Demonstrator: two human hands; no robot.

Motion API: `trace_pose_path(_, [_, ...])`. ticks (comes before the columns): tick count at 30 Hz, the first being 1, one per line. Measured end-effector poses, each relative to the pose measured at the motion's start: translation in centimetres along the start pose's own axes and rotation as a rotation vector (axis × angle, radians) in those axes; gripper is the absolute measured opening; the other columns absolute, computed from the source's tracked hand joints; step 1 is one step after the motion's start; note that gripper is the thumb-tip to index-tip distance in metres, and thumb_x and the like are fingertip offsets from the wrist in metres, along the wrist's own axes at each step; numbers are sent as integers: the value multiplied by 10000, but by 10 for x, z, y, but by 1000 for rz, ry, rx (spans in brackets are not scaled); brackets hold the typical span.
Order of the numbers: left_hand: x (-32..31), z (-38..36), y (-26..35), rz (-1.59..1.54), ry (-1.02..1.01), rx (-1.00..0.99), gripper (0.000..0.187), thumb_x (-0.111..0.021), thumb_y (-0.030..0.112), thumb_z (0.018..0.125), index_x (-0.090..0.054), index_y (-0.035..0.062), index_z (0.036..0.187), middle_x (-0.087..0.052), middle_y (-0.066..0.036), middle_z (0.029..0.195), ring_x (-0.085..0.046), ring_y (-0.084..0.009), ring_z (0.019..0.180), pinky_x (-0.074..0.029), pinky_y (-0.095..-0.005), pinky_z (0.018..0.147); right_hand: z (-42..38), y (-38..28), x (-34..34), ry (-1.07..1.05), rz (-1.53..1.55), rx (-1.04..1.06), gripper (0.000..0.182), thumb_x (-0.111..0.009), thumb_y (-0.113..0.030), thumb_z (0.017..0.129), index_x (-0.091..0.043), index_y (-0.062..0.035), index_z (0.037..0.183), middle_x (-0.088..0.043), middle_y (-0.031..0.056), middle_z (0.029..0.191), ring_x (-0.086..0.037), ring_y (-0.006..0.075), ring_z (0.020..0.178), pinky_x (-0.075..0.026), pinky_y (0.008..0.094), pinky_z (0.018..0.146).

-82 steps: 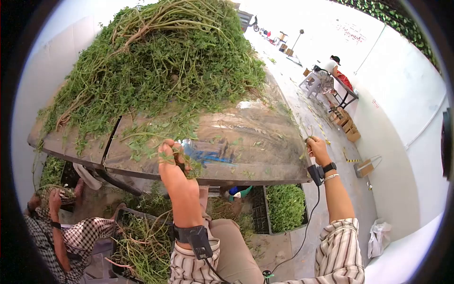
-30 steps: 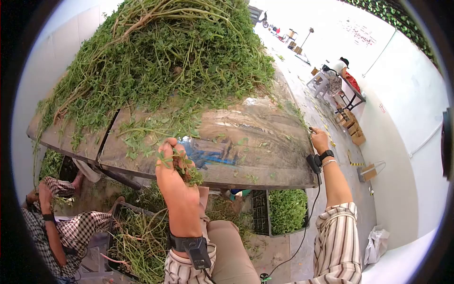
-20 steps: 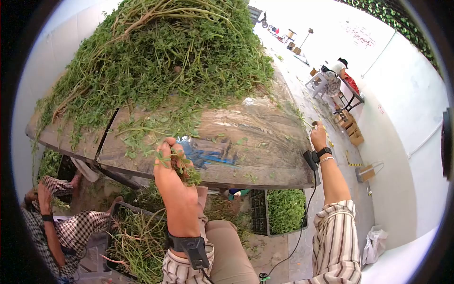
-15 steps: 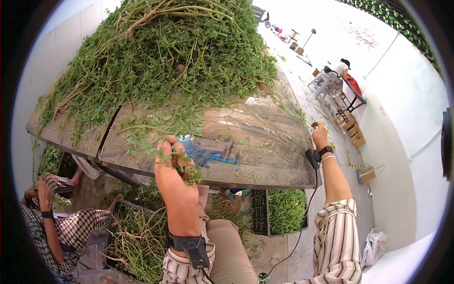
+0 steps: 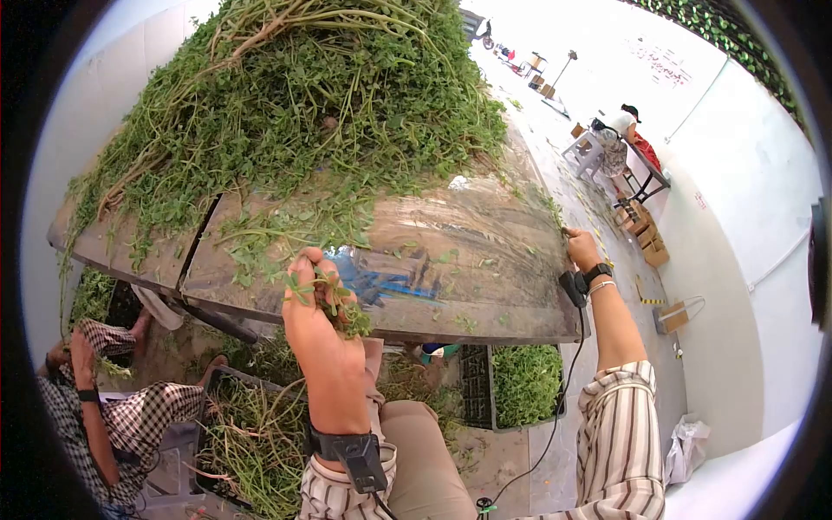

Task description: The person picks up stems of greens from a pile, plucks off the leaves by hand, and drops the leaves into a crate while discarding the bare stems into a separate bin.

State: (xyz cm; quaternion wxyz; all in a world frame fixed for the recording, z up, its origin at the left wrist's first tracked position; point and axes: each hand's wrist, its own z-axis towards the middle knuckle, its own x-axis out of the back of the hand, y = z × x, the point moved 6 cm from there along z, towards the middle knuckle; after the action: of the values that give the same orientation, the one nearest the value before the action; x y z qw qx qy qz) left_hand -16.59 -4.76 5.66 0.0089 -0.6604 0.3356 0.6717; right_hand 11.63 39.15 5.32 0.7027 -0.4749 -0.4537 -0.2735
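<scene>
My left hand (image 5: 314,286) is at the front edge of the wooden table (image 5: 494,251), fingers curled around a small bunch of leafy green sprigs (image 5: 348,319). Leaves poke out beside the thumb and below the fingers. My right hand (image 5: 584,250) is by the table's right edge, its fingers drawn together close to some thin green stems (image 5: 555,212). What those fingers hold, if anything, is too small to make out. A large heap of leafy green stalks (image 5: 347,113) covers the far part of the table, with loose strands trailing toward my left hand.
Below the table stand a black crate of long stems (image 5: 251,442) and a crate of green leaves (image 5: 526,381). A co-worker in checked clothing (image 5: 165,403) sits at the left. Cardboard boxes (image 5: 643,230) and another person (image 5: 617,139) are farther right. A black cable (image 5: 562,407) hangs from my right wrist.
My right hand has shifted slightly left and down along the table's right edge. The left hand stays nearly still with the sprigs in its fingers.
</scene>
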Motion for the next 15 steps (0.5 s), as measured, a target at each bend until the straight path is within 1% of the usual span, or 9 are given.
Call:
trace_pose_path(1, [-1, 0, 0, -19, -48, -8, 202, -494, 246, 922, -505, 67, 1015, -514, 30, 755, -422, -49, 611, -291, -231, 486, 2, 3, 0, 0, 0, -1, 445, -397, 22, 698, -617, -27, 1082, -654, 194, 910, -629, 280, 806, -475, 320, 709])
trace_pose_path(3, [-1, -1, 2, -23, -13, 3, 203, -494, 246, 922, -506, 67, 1017, -521, 26, 758, -429, -48, 615, -291, -231, 487, 3, 8, -6, -52, 199, 1, 431, -396, -1, 742, -609, -56, 1113, -629, 110, 704, -587, 204, 579, -450, 312, 494])
trace_pose_path(4, [-1, -1, 2, -32, 17, 13, 204, -494, 245, 922, -508, 67, 1020, -527, 23, 760, -437, -48, 620, -291, -231, 488, 0, 4, -4, -54, 197, 2, 431, -396, -1, 742, -609, -56, 1113, -629, 110, 704, -587, 204, 579, -450, 312, 494])
trace_pose_path(6, [1, 1, 1, -35, 20, 16, 204, -493, 245, 923, -513, 67, 1021, -533, 21, 762, -440, -48, 617, -292, -233, 483, -18, -7, -14, -305, 558, -208, 441, -399, -37, 780, -552, -79, 1192, -493, 14, 581, -444, 115, 419, -316, 277, 340])
trace_pose_path(7, [1, 1, 0, -38, 19, 20, 203, -492, 244, 924, -518, 68, 1021, -539, 19, 765, -443, -48, 615, -292, -235, 479, -25, -13, -14, -301, 555, -207, 441, -399, -37, 780, -552, -79, 1192, -493, 14, 581, -444, 115, 419, -316, 277, 340])
trace_pose_path(9, [3, 3, -1, -52, 41, 33, 202, -494, 243, 923, -525, 69, 1021, -542, 20, 764, -440, -50, 606, -294, -239, 473, -42, -28, -18, -298, 499, -167, 443, -417, -63, 796, -495, -79, 1232, -440, -11, 549, -385, 83, 391, -259, 258, 315])
trace_pose_path(11, [9, 4, -2, -64, 67, 43, 201, -496, 242, 922, -531, 70, 1020, -545, 20, 764, -438, -52, 597, -295, -243, 466, -62, -52, -14, -310, 523, -156, 423, -425, -66, 795, -489, -58, 1213, -465, -1, 558, -379, 90, 388, -263, 248, 322])
trace_pose_path(12, [11, 6, -2, -66, 71, 46, 199, -498, 242, 920, -535, 73, 1019, -545, 23, 757, -435, -53, 587, -295, -246, 458, -68, -60, -11, -272, 514, -124, 417, -435, -73, 795, -485, -53, 1208, -475, 5, 561, -387, 94, 393, -267, 247, 323])
trace_pose_path(15, [13, 7, 0, -70, 87, 55, 190, -501, 240, 919, -540, 81, 1015, -545, 27, 742, -432, -55, 572, -295, -247, 448, -67, -59, -5, -211, 493, -90, 396, -459, -90, 791, -500, -39, 1182, -499, 19, 569, -402, 99, 400, -283, 246, 327])
